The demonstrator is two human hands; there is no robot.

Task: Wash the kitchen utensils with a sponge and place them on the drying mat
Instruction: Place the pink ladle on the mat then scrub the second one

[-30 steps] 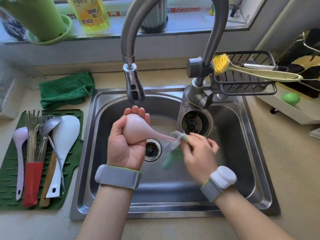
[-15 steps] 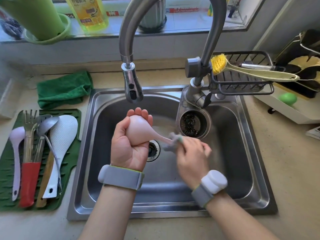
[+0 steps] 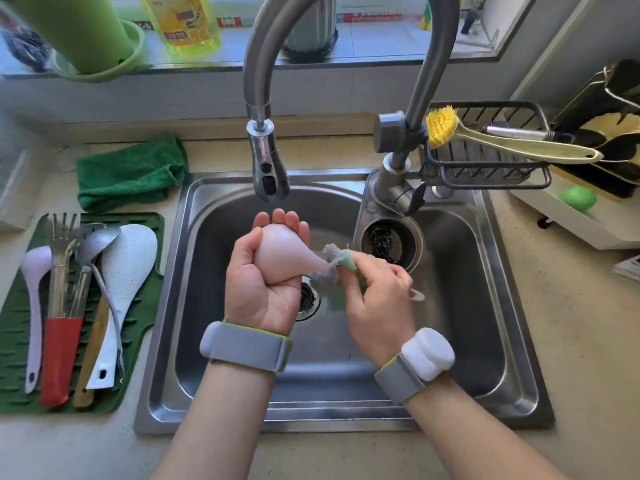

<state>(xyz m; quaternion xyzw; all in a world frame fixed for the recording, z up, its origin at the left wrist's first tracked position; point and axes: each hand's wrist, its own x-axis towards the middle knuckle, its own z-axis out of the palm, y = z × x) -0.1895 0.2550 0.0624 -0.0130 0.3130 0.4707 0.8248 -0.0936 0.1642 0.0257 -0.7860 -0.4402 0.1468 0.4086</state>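
Head view, over the sink (image 3: 498, 386). Left hand (image 3: 258, 289) palm up under the faucet (image 3: 266, 168), fingers curled round the pale pink bowl of a spoon (image 3: 277, 256), gripping it firm. Handle angled right and down, tip poking out past the right hand (image 3: 377, 299). Right hand closed round a sponge (image 3: 334, 268), grey and green, wrapped on the spoon's neck just beside the left thumb, directly above the drain (image 3: 306, 299). Motion blur on the sponge. Whether water is running: cannot tell.

Left of the sink, green mat (image 3: 14, 341) on the counter, loaded: lilac spoon (image 3: 34, 296), fork (image 3: 62, 258) with a red handle, metal ladle (image 3: 95, 242), wooden handle (image 3: 90, 355), white rice paddle (image 3: 128, 265), all lying side by side, handles toward the near edge. Green cloth (image 3: 131, 174) bunched just behind the mat.

Right of the faucet base, round cup (image 3: 386, 242) in the sink deck with dark steel wool inside. Wire caddy (image 3: 485, 157) hung behind it, yellow brush (image 3: 485, 140) laid across the top. Soap bottle (image 3: 180, 22) and green cup (image 3: 76, 29) up on the sill. Grey bands on both wrists, white puck on the right one.
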